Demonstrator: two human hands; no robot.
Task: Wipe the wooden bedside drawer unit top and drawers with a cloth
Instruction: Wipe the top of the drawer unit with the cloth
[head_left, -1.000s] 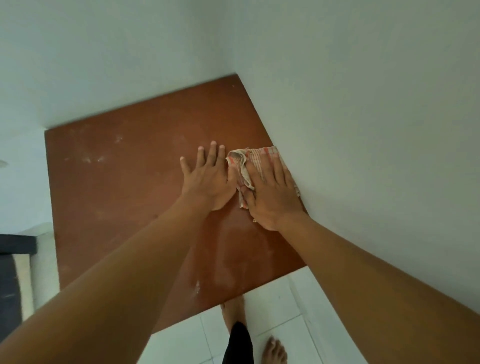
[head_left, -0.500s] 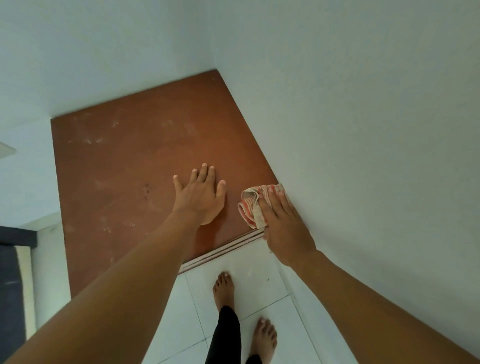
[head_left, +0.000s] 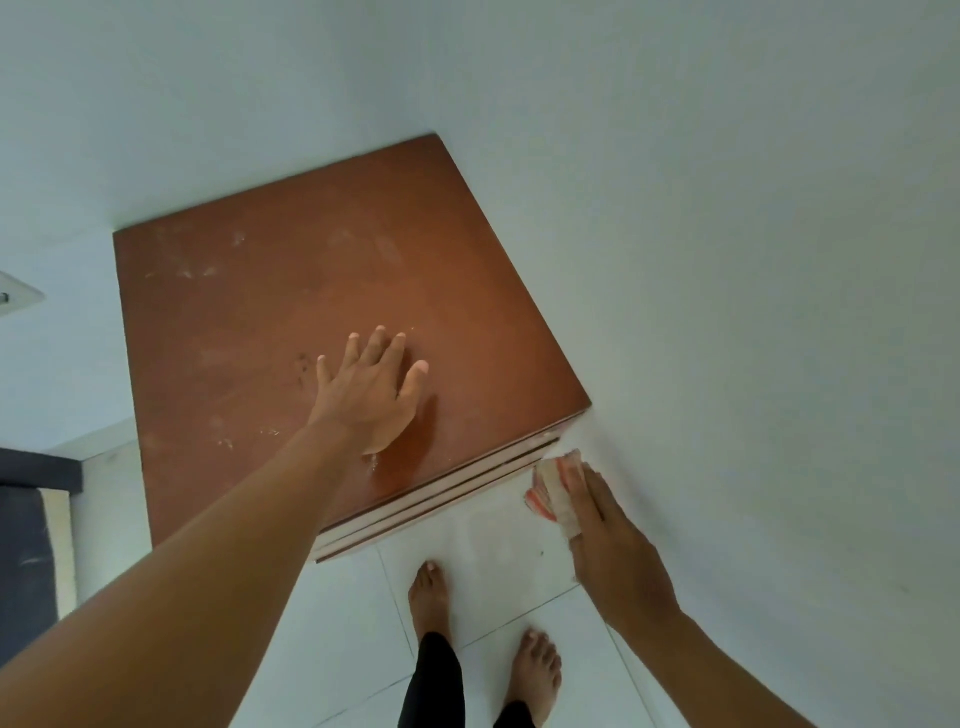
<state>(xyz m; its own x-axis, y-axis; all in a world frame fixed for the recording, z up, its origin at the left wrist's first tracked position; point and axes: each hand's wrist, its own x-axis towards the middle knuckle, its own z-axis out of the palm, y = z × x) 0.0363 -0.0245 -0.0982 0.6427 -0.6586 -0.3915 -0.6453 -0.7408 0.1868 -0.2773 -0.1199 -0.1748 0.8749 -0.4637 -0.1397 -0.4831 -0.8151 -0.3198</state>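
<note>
The wooden drawer unit (head_left: 249, 322) stands in a room corner, its reddish-brown top dusty with pale smudges. My left hand (head_left: 371, 389) lies flat on the top near the front edge, fingers spread, holding nothing. My right hand (head_left: 610, 540) is off the top, beside the unit's front right corner, pressing a folded white cloth with red stripes (head_left: 550, 491) against the edge of the drawer fronts (head_left: 441, 499), close to the wall.
White walls (head_left: 727, 260) close in the unit at the back and right. A wall socket (head_left: 15, 299) shows at the left. My bare feet (head_left: 431, 597) stand on white floor tiles in front. A dark mat (head_left: 26, 545) lies at the lower left.
My right hand has slid the cloth along the right wall toward me, off the top's front corner and down beside the drawer fronts. My left hand stayed flat on the top.
</note>
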